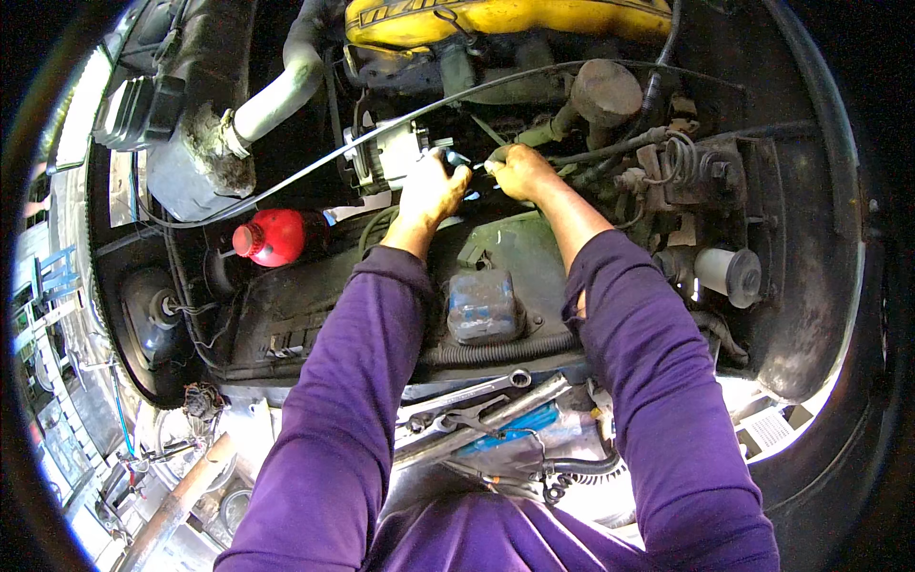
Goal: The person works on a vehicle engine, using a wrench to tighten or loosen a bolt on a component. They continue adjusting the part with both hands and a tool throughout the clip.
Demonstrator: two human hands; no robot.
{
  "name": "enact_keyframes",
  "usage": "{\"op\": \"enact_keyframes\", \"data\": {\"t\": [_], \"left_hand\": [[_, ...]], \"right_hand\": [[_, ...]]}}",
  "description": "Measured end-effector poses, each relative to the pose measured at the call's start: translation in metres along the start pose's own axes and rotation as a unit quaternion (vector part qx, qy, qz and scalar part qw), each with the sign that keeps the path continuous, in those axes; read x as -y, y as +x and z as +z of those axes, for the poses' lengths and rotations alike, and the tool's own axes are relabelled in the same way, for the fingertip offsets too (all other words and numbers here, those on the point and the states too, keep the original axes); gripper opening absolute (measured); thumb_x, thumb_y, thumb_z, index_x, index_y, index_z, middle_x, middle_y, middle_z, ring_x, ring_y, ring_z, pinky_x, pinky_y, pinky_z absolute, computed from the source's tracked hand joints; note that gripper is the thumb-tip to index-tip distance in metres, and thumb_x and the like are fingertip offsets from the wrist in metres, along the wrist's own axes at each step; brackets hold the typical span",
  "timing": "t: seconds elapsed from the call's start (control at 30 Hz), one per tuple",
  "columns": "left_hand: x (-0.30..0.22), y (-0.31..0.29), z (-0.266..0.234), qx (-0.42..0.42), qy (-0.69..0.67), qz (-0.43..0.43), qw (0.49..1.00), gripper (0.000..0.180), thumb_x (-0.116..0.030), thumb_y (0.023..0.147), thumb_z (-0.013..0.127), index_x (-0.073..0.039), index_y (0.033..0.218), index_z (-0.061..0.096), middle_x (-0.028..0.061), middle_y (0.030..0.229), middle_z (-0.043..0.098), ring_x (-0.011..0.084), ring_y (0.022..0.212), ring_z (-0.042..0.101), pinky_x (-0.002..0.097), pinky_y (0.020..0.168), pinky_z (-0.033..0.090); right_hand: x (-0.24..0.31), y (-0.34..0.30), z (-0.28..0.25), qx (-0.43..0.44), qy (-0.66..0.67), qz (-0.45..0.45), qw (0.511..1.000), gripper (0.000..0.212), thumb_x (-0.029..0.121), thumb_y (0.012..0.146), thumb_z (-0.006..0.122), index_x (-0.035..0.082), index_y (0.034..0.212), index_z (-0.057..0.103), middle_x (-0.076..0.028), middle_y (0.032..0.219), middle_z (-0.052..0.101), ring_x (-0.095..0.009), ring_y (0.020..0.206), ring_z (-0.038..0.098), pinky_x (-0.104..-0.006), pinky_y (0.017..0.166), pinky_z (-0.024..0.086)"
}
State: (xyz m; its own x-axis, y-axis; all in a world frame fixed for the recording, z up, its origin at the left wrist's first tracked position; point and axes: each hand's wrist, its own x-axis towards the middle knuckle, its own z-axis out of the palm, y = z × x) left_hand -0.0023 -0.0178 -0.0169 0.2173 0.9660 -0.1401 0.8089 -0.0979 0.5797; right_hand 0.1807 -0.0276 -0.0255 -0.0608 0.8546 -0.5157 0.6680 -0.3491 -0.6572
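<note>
both hands work deep in an open engine bay, arms in purple sleeves [343, 419] reaching forward from the lower edge. the left hand [434, 189] is curled against the back of a silver alternator [386, 153], fingers wrapped down over its rear side; what exactly it grips under the fingers is hidden. the right hand [519, 172] is clenched into a fist just beside the left, closed on a small tool with a blue tip [460, 159] that shows in the narrow gap between the two hands, right at the alternator's rear face. the hands are almost touching.

a thin black cable [315, 162] runs diagonally across the bay, passing over the alternator. to the left sits a red cap on a reservoir [272, 236], and above it a pale grey hose [276, 91] bends up toward a dark housing. a yellow cover [505, 17] lies across the top of the bay. below the hands a translucent fluid reservoir [484, 305] stands on a dark panel, with a ribbed black hose [496, 351] running along under it. near the person's chest, on the front edge of the bay, lie a ring spanner [477, 386] and a blue-handled tool [519, 427]. at the right a white cylindrical filter [729, 274] sits well apart from the hands.
</note>
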Motion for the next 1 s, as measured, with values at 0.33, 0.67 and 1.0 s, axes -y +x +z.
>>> {"op": "enact_keyframes", "data": {"t": [0.33, 0.67, 1.0], "left_hand": [[-0.003, 0.006, 0.005, 0.195, 0.0, -0.009, 0.981, 0.069, -0.024, 0.075, 0.075, 0.002, 0.134, 0.052, 0.0239, 0.135, 0.055, 0.035, 0.123, 0.056, 0.0388, 0.105, 0.044], [-0.016, 0.002, 0.015, 0.231, 0.013, -0.018, 0.973, 0.081, -0.027, 0.069, 0.083, -0.002, 0.136, 0.044, 0.0261, 0.126, 0.06, 0.0396, 0.117, 0.059, 0.0418, 0.098, 0.049], [-0.012, -0.003, 0.0, 0.175, -0.023, 0.088, 0.98, 0.065, -0.024, 0.078, 0.072, -0.007, 0.137, 0.049, 0.0251, 0.124, 0.062, 0.0384, 0.116, 0.06, 0.0424, 0.098, 0.049]], "right_hand": [[0.001, -0.001, 0.002, -0.025, 0.008, 0.004, 1.0, 0.032, 0.032, 0.089, 0.066, 0.004, 0.105, 0.072, -0.019, 0.103, 0.071, -0.032, 0.098, 0.067, -0.0405, 0.088, 0.05], [0.003, 0.001, 0.003, 0.049, 0.037, 0.005, 0.998, 0.034, 0.034, 0.085, 0.067, 0.002, 0.094, 0.072, -0.02, 0.093, 0.072, -0.031, 0.087, 0.069, -0.0411, 0.08, 0.052], [-0.008, 0.008, 0.006, -0.042, -0.013, 0.044, 0.998, 0.04, 0.035, 0.087, 0.064, -0.002, 0.098, 0.071, -0.027, 0.105, 0.068, -0.04, 0.102, 0.066, -0.0433, 0.089, 0.051]]}}
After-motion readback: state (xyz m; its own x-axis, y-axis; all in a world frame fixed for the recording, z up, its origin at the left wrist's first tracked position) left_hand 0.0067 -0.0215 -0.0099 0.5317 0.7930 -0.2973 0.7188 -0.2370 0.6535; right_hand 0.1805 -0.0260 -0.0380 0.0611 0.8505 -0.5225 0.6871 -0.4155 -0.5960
